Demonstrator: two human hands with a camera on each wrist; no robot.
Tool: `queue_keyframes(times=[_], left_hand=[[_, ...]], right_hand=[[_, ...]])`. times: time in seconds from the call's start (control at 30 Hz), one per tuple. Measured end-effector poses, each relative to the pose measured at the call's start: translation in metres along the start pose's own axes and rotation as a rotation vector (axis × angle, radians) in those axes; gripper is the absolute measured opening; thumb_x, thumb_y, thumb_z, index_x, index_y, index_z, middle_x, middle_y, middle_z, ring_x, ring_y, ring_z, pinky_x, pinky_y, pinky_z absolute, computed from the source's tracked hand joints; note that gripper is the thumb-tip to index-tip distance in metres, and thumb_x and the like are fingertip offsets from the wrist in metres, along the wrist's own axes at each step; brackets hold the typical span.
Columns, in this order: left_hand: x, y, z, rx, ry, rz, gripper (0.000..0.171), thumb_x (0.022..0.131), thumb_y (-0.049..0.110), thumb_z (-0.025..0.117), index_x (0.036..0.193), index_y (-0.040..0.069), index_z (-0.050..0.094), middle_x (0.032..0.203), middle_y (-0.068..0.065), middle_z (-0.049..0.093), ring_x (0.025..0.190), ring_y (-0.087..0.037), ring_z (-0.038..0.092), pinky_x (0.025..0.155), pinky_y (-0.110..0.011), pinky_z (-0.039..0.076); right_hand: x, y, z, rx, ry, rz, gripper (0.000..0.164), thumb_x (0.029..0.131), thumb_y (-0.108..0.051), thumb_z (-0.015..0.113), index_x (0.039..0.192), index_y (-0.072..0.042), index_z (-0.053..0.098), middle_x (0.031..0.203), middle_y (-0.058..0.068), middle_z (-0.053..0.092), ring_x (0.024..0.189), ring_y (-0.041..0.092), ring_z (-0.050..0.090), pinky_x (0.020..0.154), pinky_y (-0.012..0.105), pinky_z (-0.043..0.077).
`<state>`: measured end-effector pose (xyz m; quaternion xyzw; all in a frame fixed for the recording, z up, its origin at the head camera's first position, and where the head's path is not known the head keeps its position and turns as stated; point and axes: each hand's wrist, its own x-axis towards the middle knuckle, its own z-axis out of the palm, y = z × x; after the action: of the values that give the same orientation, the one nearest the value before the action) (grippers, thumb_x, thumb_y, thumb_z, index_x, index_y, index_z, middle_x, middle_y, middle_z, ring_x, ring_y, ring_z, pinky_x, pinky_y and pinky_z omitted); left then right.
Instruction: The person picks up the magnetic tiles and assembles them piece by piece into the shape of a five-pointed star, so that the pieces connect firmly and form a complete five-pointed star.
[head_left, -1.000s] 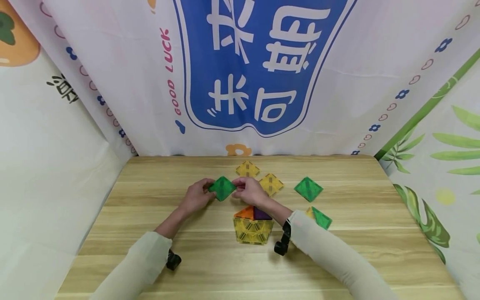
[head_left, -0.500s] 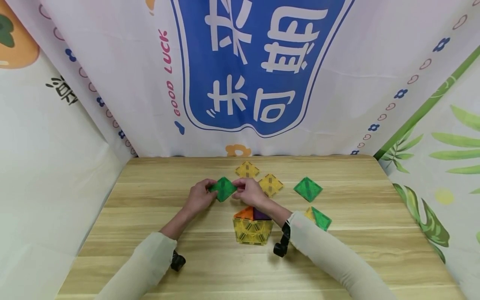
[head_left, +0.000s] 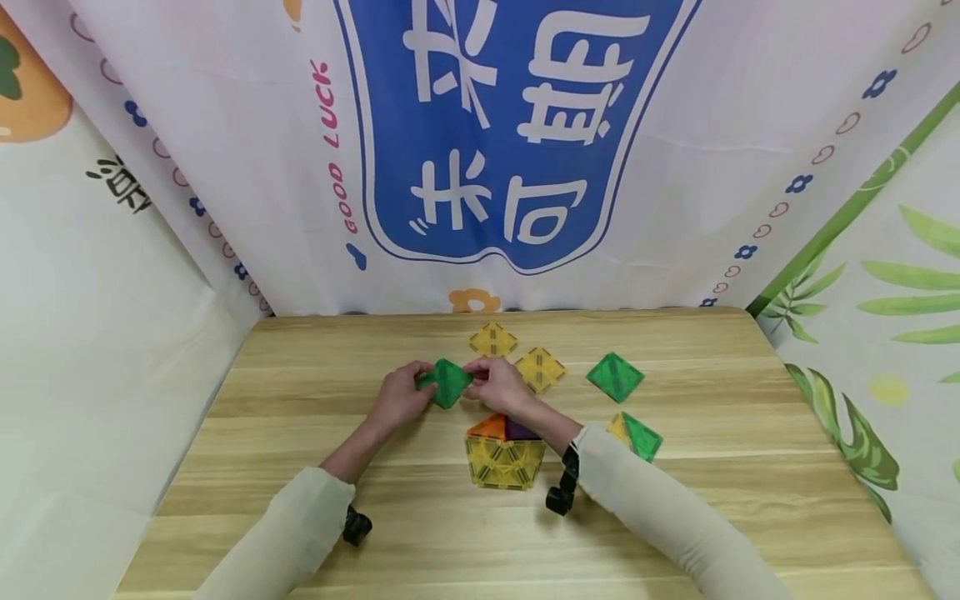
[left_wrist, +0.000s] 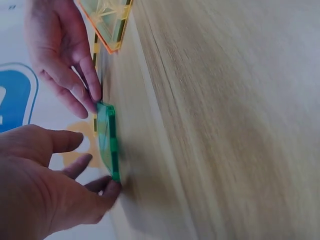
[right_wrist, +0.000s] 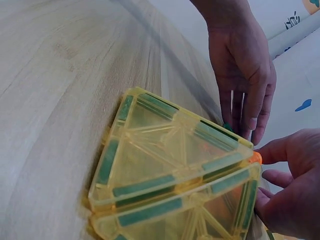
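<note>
Two green triangular magnetic tiles (head_left: 452, 384) stand joined along a middle seam, bent there, between my two hands. With thumb and fingers my left hand (head_left: 400, 398) pinches their left end. My right hand (head_left: 501, 388) holds the right corner by its fingertips. In the left wrist view the green tiles (left_wrist: 106, 137) appear nearly edge-on between both hands. Nearer me sits a built piece of yellow tiles (head_left: 504, 463), topped by an orange tile (head_left: 489, 427) and a purple tile (head_left: 517, 429). The right wrist view shows its yellow side (right_wrist: 170, 150) close up, hiding most of the green.
Two yellow diamonds (head_left: 493, 339) lie behind my right hand, one partly beside it. Farther right lies a green diamond (head_left: 616, 377). Below that, a green triangle (head_left: 643, 437) touches a yellow one (head_left: 619, 428). A printed cloth (head_left: 495, 283) hangs along the table's back edge.
The green pair was a flat diamond and is now bent along its seam, its left half tilted. My left hand has shifted slightly right; the right hand keeps nearly the same place.
</note>
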<state>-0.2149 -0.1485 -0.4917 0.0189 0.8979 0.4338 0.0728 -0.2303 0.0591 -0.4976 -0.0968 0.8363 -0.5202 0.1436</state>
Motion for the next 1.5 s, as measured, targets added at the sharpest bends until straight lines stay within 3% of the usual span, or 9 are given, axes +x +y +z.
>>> queue_keyframes(times=[0.23,0.33,0.43,0.6,0.73,0.83,1.03,1.17,1.5], left_hand=[[-0.010,0.008,-0.001,0.163,-0.008,0.049,0.043,0.101,0.006,0.065,0.139,-0.012,0.058,0.127,-0.029,0.069,0.111,-0.031,0.066,0.098,-0.050,0.057],[-0.013,0.010,-0.001,0.176,-0.007,0.038,0.044,0.102,0.007,0.063,0.141,-0.011,0.056,0.126,-0.030,0.070,0.105,-0.029,0.066,0.093,-0.047,0.058],[-0.016,0.012,-0.002,0.173,-0.013,0.024,0.044,0.103,0.007,0.061,0.143,-0.010,0.055,0.120,-0.030,0.072,0.086,-0.025,0.065,0.076,-0.038,0.058],[-0.018,0.012,-0.003,0.118,-0.048,-0.003,0.046,0.105,0.006,0.055,0.148,-0.009,0.049,0.114,-0.028,0.071,0.063,-0.019,0.056,0.056,-0.027,0.045],[-0.017,0.011,-0.003,0.074,-0.057,-0.009,0.047,0.105,0.004,0.053,0.150,-0.008,0.048,0.132,-0.030,0.065,0.081,-0.023,0.063,0.068,-0.031,0.052],[-0.015,0.010,-0.003,0.024,-0.056,-0.009,0.046,0.104,0.003,0.054,0.148,-0.007,0.050,0.143,-0.032,0.059,0.109,-0.033,0.065,0.091,-0.043,0.057],[-0.012,0.007,-0.004,-0.155,-0.048,-0.079,0.043,0.104,0.001,0.057,0.146,-0.005,0.054,0.146,-0.028,0.056,0.136,-0.041,0.052,0.116,-0.056,0.043],[-0.010,0.003,-0.002,-0.233,-0.026,-0.118,0.040,0.103,-0.001,0.059,0.144,-0.003,0.056,0.145,-0.024,0.056,0.137,-0.039,0.052,0.117,-0.054,0.043],[-0.002,-0.007,0.002,-0.279,0.021,-0.112,0.036,0.101,-0.010,0.058,0.137,-0.004,0.064,0.143,-0.025,0.059,0.130,-0.036,0.056,0.105,-0.042,0.051]], right_hand=[[0.000,0.001,-0.002,-0.012,0.032,-0.015,0.038,0.093,-0.002,0.077,0.130,-0.001,0.072,0.127,0.017,0.072,0.112,0.029,0.071,0.095,0.038,0.060],[0.000,0.000,-0.002,-0.019,0.030,-0.025,0.038,0.093,-0.002,0.076,0.131,0.001,0.072,0.126,0.018,0.072,0.112,0.030,0.070,0.095,0.040,0.060],[0.000,0.000,-0.002,-0.022,0.027,-0.035,0.038,0.093,-0.002,0.076,0.131,0.002,0.071,0.125,0.018,0.073,0.112,0.030,0.070,0.095,0.040,0.060],[0.000,0.000,-0.001,-0.027,0.037,-0.039,0.038,0.093,-0.003,0.075,0.130,0.002,0.071,0.124,0.017,0.073,0.111,0.030,0.070,0.094,0.040,0.060],[0.001,0.000,-0.001,-0.025,0.039,-0.032,0.038,0.093,-0.002,0.075,0.131,0.001,0.071,0.124,0.017,0.073,0.110,0.028,0.070,0.092,0.038,0.060],[0.000,-0.001,-0.001,-0.018,0.035,-0.022,0.038,0.093,-0.003,0.075,0.131,0.000,0.072,0.124,0.016,0.073,0.109,0.026,0.069,0.092,0.037,0.060],[-0.001,-0.001,-0.002,-0.008,0.034,-0.009,0.038,0.094,-0.004,0.076,0.132,-0.001,0.071,0.125,0.016,0.072,0.109,0.026,0.068,0.094,0.039,0.059],[-0.003,0.002,0.001,-0.007,0.039,0.000,0.036,0.094,-0.004,0.077,0.130,-0.002,0.072,0.122,0.015,0.073,0.106,0.023,0.067,0.092,0.038,0.058],[-0.004,0.002,0.002,-0.004,0.031,-0.009,0.037,0.093,-0.004,0.077,0.129,-0.002,0.073,0.123,0.014,0.073,0.111,0.027,0.068,0.095,0.040,0.059]])
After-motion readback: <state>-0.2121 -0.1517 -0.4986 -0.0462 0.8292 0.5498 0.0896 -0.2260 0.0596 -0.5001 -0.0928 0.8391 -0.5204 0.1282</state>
